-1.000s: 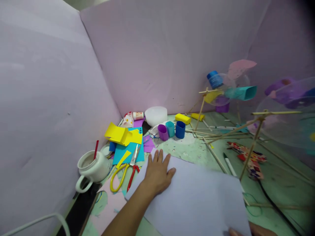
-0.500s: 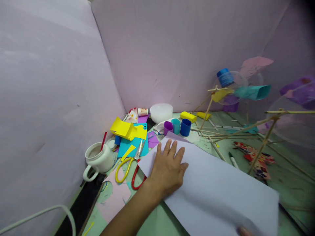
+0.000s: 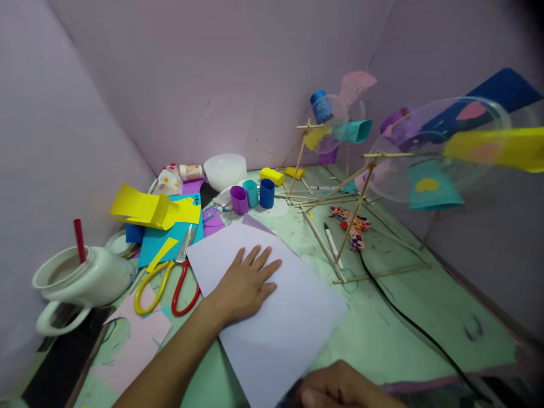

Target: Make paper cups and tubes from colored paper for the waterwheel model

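Note:
My left hand (image 3: 250,286) lies flat with fingers spread on a large white sheet of paper (image 3: 293,311). A lilac corner (image 3: 257,223) shows beneath the sheet's far edge. At the bottom of the view, my right hand (image 3: 340,388) is curled closed beside the paper's near end. Its fingertips are partly hidden, so what it holds, if anything, cannot be made out. Left of the sheet lie scissors (image 3: 183,249) with one yellow and one red handle. Their blades rest on blue paper (image 3: 148,249).
A white teapot-like mug (image 3: 102,277) with a red stick stands left. Behind are yellow paper (image 3: 140,207), a white bowl (image 3: 225,173) and purple, teal and dark blue paper tubes (image 3: 267,194). On the right stand stick frames (image 3: 361,195) with clear discs, and a black cable (image 3: 408,317).
My view has swung rightward, bringing more of the stick frames into sight. My left hand stays flat on the sheet. The sheet's right part now reaches less far, and more of my right hand shows.

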The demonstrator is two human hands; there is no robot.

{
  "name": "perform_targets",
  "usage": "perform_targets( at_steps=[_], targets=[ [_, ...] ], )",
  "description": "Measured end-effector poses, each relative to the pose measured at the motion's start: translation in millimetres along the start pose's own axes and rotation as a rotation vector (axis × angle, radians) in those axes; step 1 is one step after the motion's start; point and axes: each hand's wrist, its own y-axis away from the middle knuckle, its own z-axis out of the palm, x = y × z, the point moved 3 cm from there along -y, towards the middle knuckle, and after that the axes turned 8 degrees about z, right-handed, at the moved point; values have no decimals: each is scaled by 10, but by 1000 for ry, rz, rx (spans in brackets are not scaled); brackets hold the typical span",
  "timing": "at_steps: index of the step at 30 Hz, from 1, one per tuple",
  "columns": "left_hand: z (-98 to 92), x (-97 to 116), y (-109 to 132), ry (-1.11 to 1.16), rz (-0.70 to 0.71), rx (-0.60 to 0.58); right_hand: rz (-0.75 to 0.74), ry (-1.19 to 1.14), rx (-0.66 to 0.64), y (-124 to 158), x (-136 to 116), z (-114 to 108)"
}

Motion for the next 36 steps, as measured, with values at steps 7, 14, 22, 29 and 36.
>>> perform_targets(
  at_steps=[7,14,22,29,36],
  targets=[
    [-9,-77,-13,2,101,20,-324,530,743,283,-481,-625],
    [-15,-127,-4,69,186,109,-438,974,587,-468,-502,-770],
    [-26,-34,82,33,203,101,-343,1293,556,-888,-524,-882],
    [53,79,352,-137,0,18,-281,1323,653,-835,-435,-812],
    [-61,246,473,-87,6,90,-338,1195,660,-752,-457,-812]
  ],
)
